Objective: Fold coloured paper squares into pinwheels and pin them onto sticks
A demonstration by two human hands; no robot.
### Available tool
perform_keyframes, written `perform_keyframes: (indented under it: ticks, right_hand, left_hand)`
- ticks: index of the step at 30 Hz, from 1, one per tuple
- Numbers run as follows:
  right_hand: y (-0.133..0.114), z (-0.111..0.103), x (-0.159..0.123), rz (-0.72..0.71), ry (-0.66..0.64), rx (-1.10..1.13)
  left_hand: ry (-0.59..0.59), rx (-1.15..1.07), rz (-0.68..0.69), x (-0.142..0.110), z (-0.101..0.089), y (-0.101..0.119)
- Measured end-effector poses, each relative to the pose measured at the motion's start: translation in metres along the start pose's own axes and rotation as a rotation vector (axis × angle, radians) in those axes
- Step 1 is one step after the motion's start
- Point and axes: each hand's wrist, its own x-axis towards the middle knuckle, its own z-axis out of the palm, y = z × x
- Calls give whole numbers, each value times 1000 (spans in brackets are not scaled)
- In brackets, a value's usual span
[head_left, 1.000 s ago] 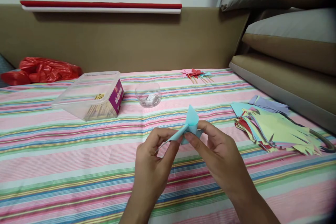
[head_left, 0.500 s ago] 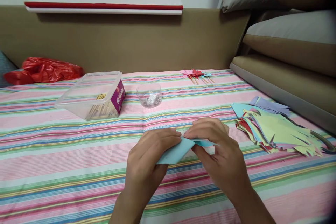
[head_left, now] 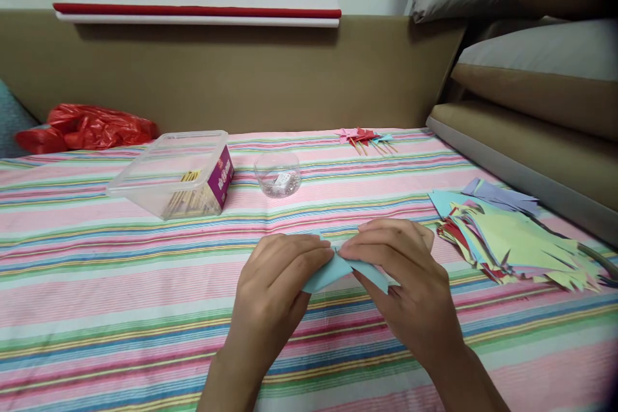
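A light blue sheet of paper (head_left: 329, 274) is stretched between my two hands, just above the striped cloth. My left hand (head_left: 280, 277) grips its left side, with the fingers on top and the thumb hidden below. On the other side my right hand (head_left: 403, 273) pinches the paper, its thumb under a bent flap. The fingertips of both hands almost meet near the paper's middle, where a tiny dark point shows. Cut edges and folded corners stick out between the hands.
A clear plastic box (head_left: 159, 164) of wooden sticks stands left, beside a round clear tub (head_left: 277, 175) with small contents. Paper pinwheels on sticks (head_left: 367, 137) lie at the back. Cut coloured papers (head_left: 512, 238) are piled right, near stacked cushions (head_left: 535, 87). A red plastic bag (head_left: 96, 127) lies far left.
The right part of the blue paper now bends down over my right thumb as a flap, and less of its left part shows. Both hands stay close together.
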Motion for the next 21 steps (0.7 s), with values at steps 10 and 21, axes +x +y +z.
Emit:
perform_keyframes:
  ticks: [10,21]
  right_hand:
    - [6,13,4,36,-128,35]
    - [14,17,10,116,-49,176]
  left_hand:
    - [-114,17,-100,-4,1,-8]
    - [239,400,-814,-5,-126,-41]
